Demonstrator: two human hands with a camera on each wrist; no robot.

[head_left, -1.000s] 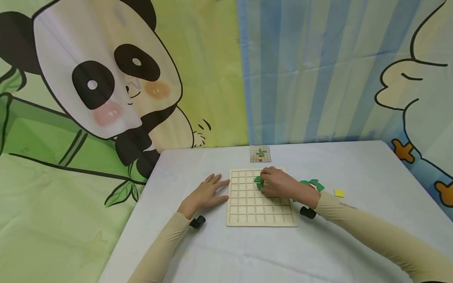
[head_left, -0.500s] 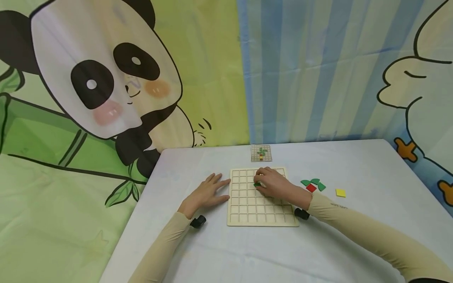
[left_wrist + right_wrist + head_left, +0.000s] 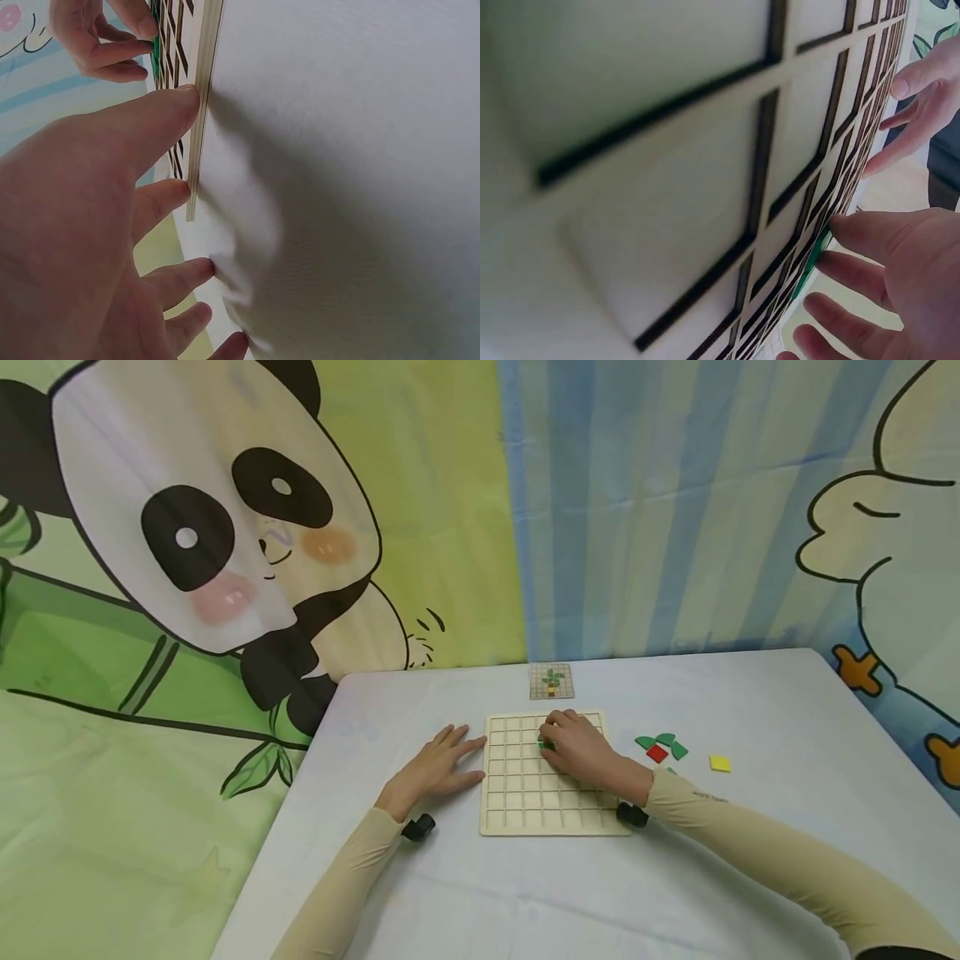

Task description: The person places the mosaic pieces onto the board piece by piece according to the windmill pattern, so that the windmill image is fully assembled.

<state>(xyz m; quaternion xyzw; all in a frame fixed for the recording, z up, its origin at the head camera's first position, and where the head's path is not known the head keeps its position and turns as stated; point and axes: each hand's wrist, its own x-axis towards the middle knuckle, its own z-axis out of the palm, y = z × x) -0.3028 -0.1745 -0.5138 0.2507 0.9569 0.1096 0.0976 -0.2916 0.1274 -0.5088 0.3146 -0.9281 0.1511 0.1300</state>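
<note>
A pale wooden grid board [image 3: 517,793] lies on the white table. My left hand [image 3: 438,764] is spread flat at its left side, with thumb and index fingertips touching the board's edge. Over the upper middle of the grid, my right hand [image 3: 581,747] pinches a green piece [image 3: 812,261] between thumb and index finger, down at the board's surface. The other right fingers bend loosely beside it. In the head view that hand covers most of the green [image 3: 546,746] there, so the shape is partly hidden.
Behind the board lies a small pattern card [image 3: 551,681] printed with a green, yellow and brown figure. To the right are several leaf-like green pieces [image 3: 665,739], a red square [image 3: 657,753] and a yellow square [image 3: 720,763]. A printed cloth hangs behind the table.
My right hand has shifted slightly left over the grid, uncovering the loose pieces at the right and hiding more of the green on the board. The left hand stays in place.
</note>
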